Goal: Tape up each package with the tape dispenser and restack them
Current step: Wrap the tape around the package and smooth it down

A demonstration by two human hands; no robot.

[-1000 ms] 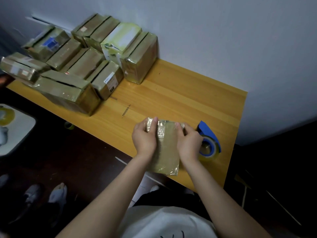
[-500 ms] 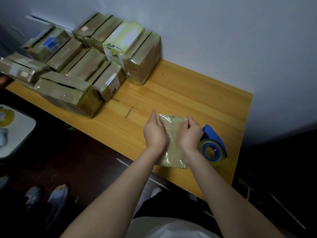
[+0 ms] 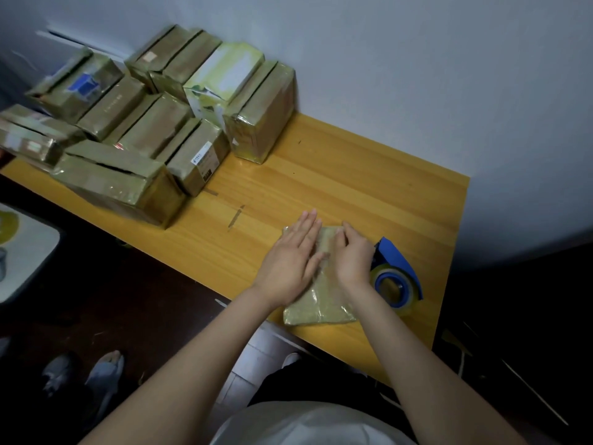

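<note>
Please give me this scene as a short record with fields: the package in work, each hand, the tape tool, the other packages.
package: flat, olive, glossy with tape; lies on the yellow wooden table, near its front edge
left hand: flat on the package, fingers straight
right hand: on the package's right part, fingers bent; grip unclear
tape dispenser: blue plastic, holds a roll; on the table right of the package, not held
other packages: many taped brown boxes, grouped at the far left by the wall

package [image 3: 321,306]: olive-tan, glossy
tape dispenser [image 3: 397,273], your 3 o'clock: blue, yellowish roll
table [image 3: 369,187]: orange wood grain
stack [image 3: 150,139], your 10 o'clock: olive-brown, one box [image 3: 226,69] white-green
</note>
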